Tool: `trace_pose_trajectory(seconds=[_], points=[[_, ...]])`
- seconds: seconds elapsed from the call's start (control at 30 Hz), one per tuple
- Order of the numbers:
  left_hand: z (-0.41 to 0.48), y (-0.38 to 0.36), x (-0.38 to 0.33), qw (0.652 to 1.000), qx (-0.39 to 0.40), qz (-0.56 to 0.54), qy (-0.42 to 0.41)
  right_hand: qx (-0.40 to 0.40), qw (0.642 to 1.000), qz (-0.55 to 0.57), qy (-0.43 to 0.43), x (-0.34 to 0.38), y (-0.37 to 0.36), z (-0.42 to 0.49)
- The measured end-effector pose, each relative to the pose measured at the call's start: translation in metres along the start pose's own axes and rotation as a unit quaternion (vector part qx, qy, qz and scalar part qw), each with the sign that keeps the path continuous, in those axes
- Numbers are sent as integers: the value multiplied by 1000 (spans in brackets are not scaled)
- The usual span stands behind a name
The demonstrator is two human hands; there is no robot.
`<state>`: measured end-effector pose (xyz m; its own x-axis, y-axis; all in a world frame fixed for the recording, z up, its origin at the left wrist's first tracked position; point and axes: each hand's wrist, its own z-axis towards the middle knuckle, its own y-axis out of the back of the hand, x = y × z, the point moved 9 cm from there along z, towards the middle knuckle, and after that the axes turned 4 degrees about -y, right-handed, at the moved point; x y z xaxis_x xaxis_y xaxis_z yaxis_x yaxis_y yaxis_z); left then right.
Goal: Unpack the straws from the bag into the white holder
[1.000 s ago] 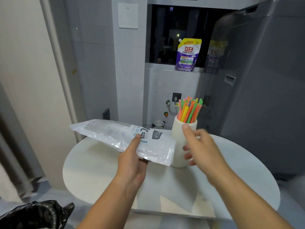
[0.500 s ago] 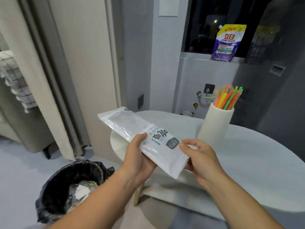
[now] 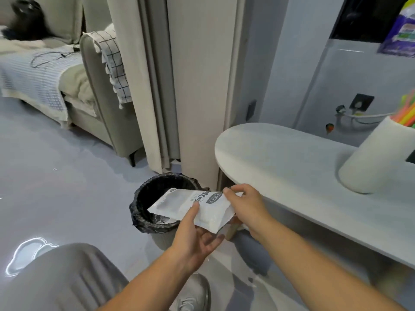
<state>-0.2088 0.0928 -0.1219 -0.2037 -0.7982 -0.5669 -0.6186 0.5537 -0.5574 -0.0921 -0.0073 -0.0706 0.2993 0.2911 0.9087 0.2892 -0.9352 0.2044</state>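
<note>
The flat, clear-and-white plastic straw bag (image 3: 197, 206) hangs over the black-lined waste bin (image 3: 143, 198). My left hand (image 3: 197, 236) holds it from below with the thumb on top. My right hand (image 3: 244, 204) pinches its near right end. No straws show inside the bag. At the far right the white holder (image 3: 375, 158) stands on the white round table (image 3: 280, 151), with bright orange, yellow and green straws (image 3: 406, 113) sticking out of its top.
The bin stands on the grey floor beside the table's left edge and a door frame (image 3: 202, 86). A curtain (image 3: 148, 75) and a sofa (image 3: 96, 113) lie to the left. My grey trouser leg (image 3: 56, 279) and shoe (image 3: 193, 295) are below.
The view swung left and down. Both hands carried the bag away from the table and over the waste bin. The holder with straws slid to the right edge of the view.
</note>
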Motion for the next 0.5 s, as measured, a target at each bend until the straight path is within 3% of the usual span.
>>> trace_pose_trajectory(seconds=[0.17, 0.33, 0.5], points=[[12, 29, -2, 997, -67, 31, 18, 16, 999, -32, -11, -26, -44, 38], [18, 33, 2, 996, -71, 43, 32, 45, 997, -17, -60, -47, -65, 45], [32, 29, 17, 994, -49, 84, 43, 36, 997, -56, -44, -54, -45, 38]])
